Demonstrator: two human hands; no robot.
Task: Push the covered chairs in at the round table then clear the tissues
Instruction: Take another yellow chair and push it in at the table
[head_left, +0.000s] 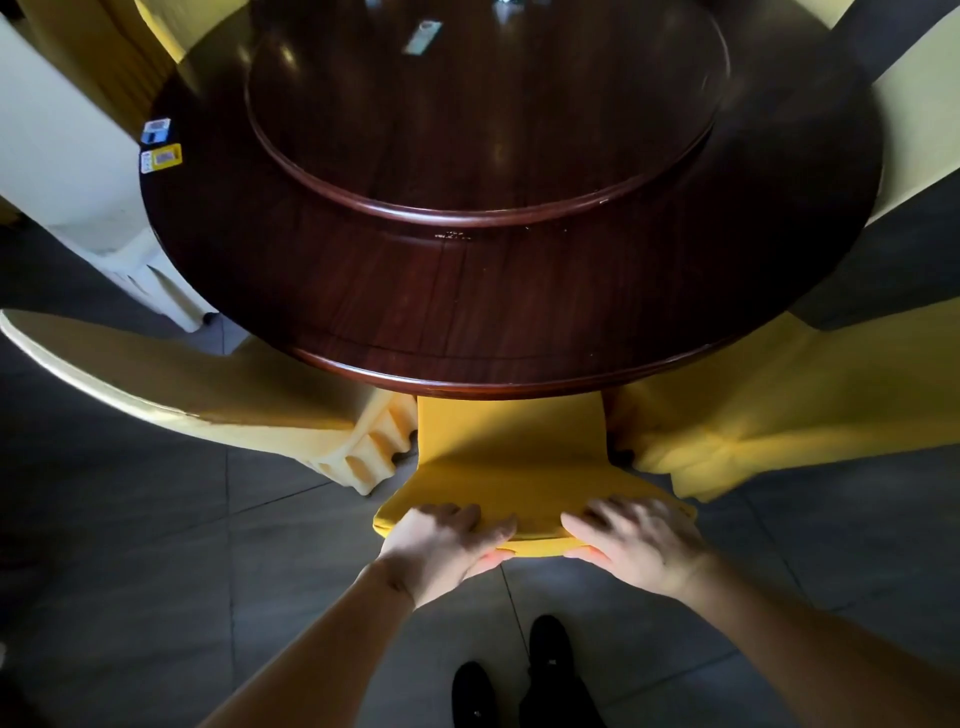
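A yellow-covered chair (511, 447) stands straight in front of me, its seat tucked under the near rim of the dark round table (467, 322). My left hand (447, 545) and my right hand (634, 540) both grip the top edge of its backrest, fingers over the front and thumbs behind. Two small tissue packs, one blue (156, 130) and one yellow (162, 157), lie at the table's left edge. Another pack (423, 36) lies on the raised turntable (483, 156) at the far side.
More yellow-covered chairs stand at the near left (197, 384) and near right (779, 395); pale-covered ones sit at the far left (67, 156) and far right (919, 130). Grey floor tiles lie around me, with my dark shoes (519, 675) below.
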